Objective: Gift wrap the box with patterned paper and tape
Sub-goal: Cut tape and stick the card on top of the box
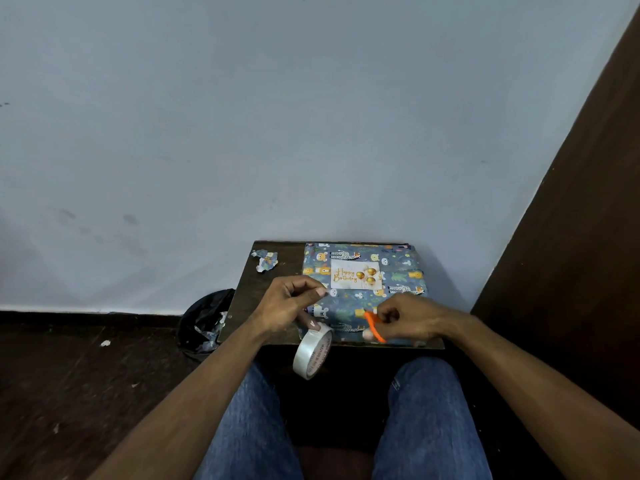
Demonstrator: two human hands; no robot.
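The wrapped box (363, 289) lies on the table (273, 271) at centre frame, long axis left to right, just beyond both hands. The left hand (294, 303) pinches a tape end at its fingertips, the tape roll (312, 351) hanging below. The right hand (408, 320) grasps orange scissors (374, 325), nearest the box's lower edge.

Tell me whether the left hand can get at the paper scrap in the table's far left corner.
Probably not yet: the path looks open, but the left hand holds the tape roll, so it cannot readily grasp the scrap.
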